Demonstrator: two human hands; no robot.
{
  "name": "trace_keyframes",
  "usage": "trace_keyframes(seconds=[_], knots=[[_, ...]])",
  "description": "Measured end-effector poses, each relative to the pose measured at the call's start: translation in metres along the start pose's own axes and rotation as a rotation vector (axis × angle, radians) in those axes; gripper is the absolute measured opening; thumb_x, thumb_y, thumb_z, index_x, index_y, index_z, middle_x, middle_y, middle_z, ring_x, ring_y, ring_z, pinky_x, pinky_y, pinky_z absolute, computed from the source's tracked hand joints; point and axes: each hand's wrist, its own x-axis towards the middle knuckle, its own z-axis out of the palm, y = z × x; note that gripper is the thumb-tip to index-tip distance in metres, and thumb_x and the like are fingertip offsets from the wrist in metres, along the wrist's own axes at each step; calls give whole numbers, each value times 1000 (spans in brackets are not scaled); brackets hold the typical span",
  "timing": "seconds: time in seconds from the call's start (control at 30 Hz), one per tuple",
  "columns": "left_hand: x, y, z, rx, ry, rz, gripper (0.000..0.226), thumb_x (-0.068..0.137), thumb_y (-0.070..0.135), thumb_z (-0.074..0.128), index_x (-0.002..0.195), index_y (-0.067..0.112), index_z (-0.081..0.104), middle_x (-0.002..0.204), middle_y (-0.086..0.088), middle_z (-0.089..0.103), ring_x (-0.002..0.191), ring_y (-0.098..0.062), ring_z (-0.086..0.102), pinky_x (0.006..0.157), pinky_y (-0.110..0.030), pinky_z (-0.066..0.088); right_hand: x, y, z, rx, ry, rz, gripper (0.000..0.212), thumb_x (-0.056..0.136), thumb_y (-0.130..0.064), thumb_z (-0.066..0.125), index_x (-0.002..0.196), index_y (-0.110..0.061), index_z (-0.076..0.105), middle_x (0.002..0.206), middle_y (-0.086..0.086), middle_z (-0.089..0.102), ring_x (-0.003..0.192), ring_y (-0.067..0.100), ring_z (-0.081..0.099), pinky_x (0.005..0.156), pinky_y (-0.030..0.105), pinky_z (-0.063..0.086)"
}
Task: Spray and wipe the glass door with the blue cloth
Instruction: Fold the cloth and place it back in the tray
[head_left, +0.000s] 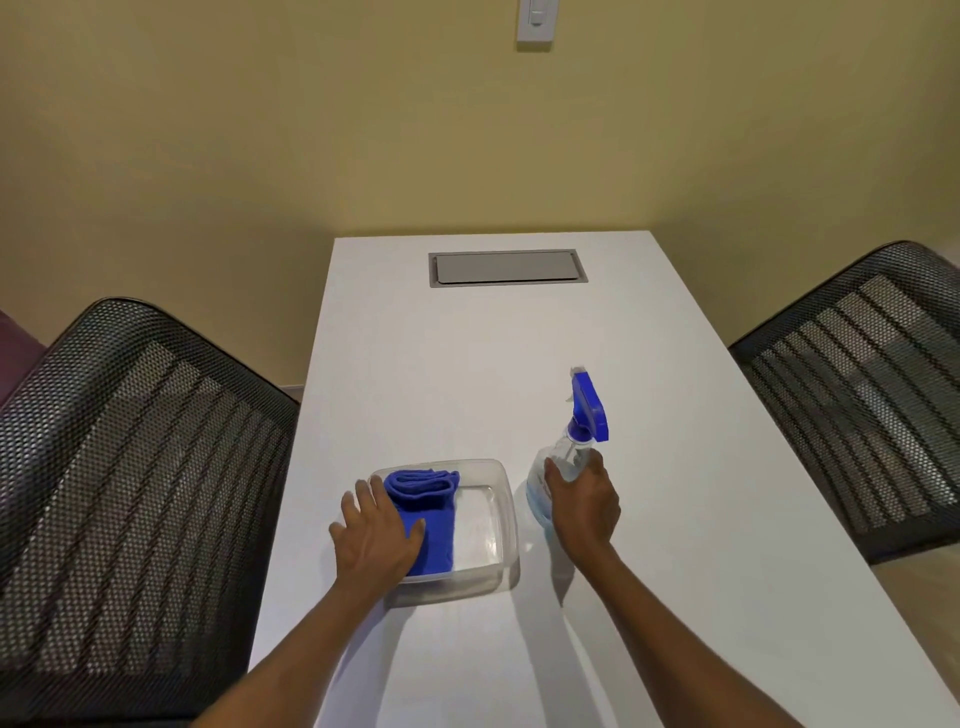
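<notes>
Fingers (363, 506) of the left hand (376, 540) lie spread and flat on the folded cloth (434, 512), whose long axis runs away from the person, inside a clear tub (501, 499). The right hand (584, 506) wraps the upright bottle (558, 462) just beside the tub, nozzle pointing away. Both forearms reach forward over the table (467, 364).

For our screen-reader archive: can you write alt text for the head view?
Left hand rests on a blue cloth in a clear tub; right hand wraps a spray bottle on a white table between two mesh chairs.
</notes>
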Motion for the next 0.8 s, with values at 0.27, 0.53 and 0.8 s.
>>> trace_keyframes(seconds=[0.27, 0.53, 0.8], knots=[[-1, -4, -3, 98, -17, 30, 95, 89, 68, 36, 153, 5, 2, 163, -17, 13, 143, -35, 29, 106, -53, 37, -36, -42, -32, 250, 109, -52, 41, 83, -39, 71, 117, -21, 56, 103, -3, 68, 91, 18, 64, 82, 31, 50], [-2, -12, -8, 209, -47, 89, 93, 91, 69, 31, 154, 8, -1, 165, -16, 5, 143, -38, 28, 109, -53, 35, -60, -46, -6, 193, -20, -18, 37, 83, -43, 69, 110, -21, 57, 95, -6, 67, 90, 19, 67, 83, 36, 56], [-10, -14, -15, 164, -34, 113, 90, 93, 66, 35, 154, 10, 1, 165, -16, 5, 146, -37, 23, 112, -51, 34, -68, -37, 39, 33, -27, -19, 44, 83, -43, 70, 109, -12, 55, 99, 2, 66, 78, 17, 56, 68, 24, 39]])
